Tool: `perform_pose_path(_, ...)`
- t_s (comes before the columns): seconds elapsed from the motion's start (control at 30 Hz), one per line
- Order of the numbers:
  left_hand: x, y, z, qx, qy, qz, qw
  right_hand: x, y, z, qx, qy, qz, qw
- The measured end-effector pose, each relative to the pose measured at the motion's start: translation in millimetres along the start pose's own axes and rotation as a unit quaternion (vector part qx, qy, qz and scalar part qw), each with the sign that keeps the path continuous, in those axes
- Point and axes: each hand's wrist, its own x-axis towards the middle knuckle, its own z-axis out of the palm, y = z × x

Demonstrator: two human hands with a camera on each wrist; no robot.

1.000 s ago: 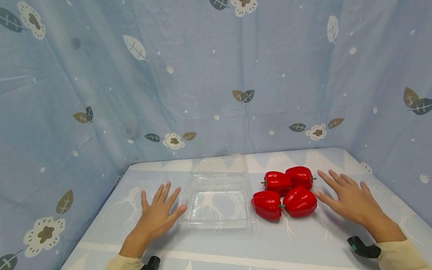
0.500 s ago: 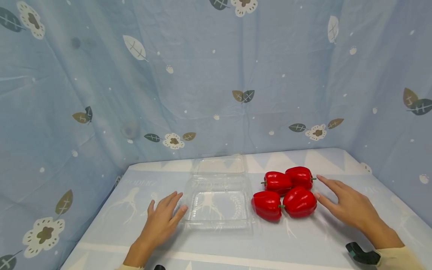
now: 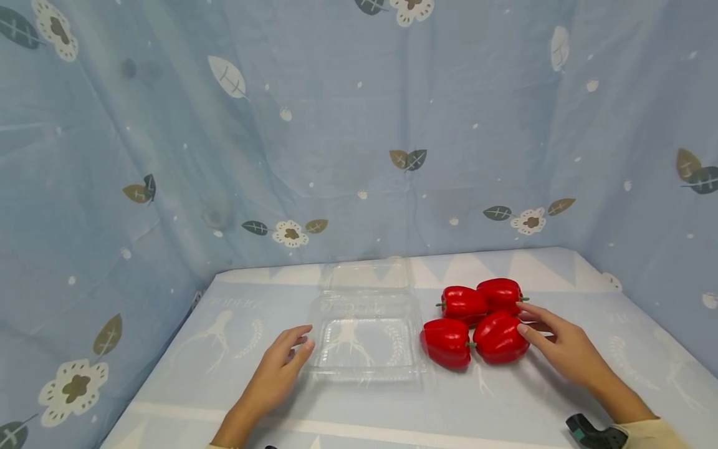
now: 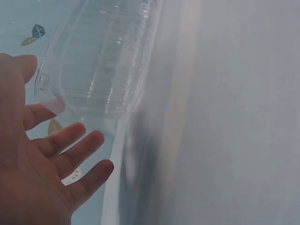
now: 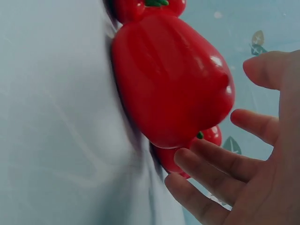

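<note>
A clear plastic clamshell container (image 3: 367,369) lies opened out on the table, its lid (image 3: 367,274) folded back toward the curtain. Beside its left edge is my left hand (image 3: 275,374), fingers loosely bent. The left wrist view has the thumb and index finger on either side of a container corner (image 4: 51,89), the index tip showing through the plastic. My right hand (image 3: 569,352) reaches to the right end of the front right red bell pepper (image 3: 500,338), thumb and fingers spread around it. In the right wrist view gaps show between the thumb and this pepper (image 5: 168,79).
Three more red bell peppers cluster there: one at front left (image 3: 447,344), one at back left (image 3: 463,303), one at back right (image 3: 498,294). A patterned cloth covers the table (image 3: 359,424). Blue printed curtain (image 3: 359,125) encloses the back and sides.
Both hands have moved inward and their spread fingers have bent. The left hand came closer to the container's edge, the right hand to the front right bell pepper. Peppers and container stayed put.
</note>
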Motion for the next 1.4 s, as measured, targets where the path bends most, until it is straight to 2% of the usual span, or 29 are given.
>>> perform_pose_path(0.13,1.1,2.9,2.4,-0.023,-0.002,-0.008,0.9997,-1.1,1.6,1.8,0.020,-0.017,0.010,1.000)
perform_pose_path(0.4,-4.9,2.5,5.3,-0.066,-0.023,-0.020,0.9973,-3.0,7.3,11.2,0.055,-0.029,-0.007,0.998)
perform_pose_path(0.8,-6.7,-4.0,10.9,-0.104,-0.048,0.005,0.9934,-6.0,6.7,16.7,0.085,-0.041,-0.015,0.995)
perform_pose_path(1.07,-6.5,-5.5,10.9,-0.085,-0.071,0.002,0.9938,-7.1,6.8,18.2,0.090,-0.038,-0.003,0.995)
perform_pose_path(1.4,-4.5,-6.8,9.4,-0.074,-0.093,-0.015,0.9928,-8.0,7.2,19.9,0.063,-0.045,-0.007,0.997)
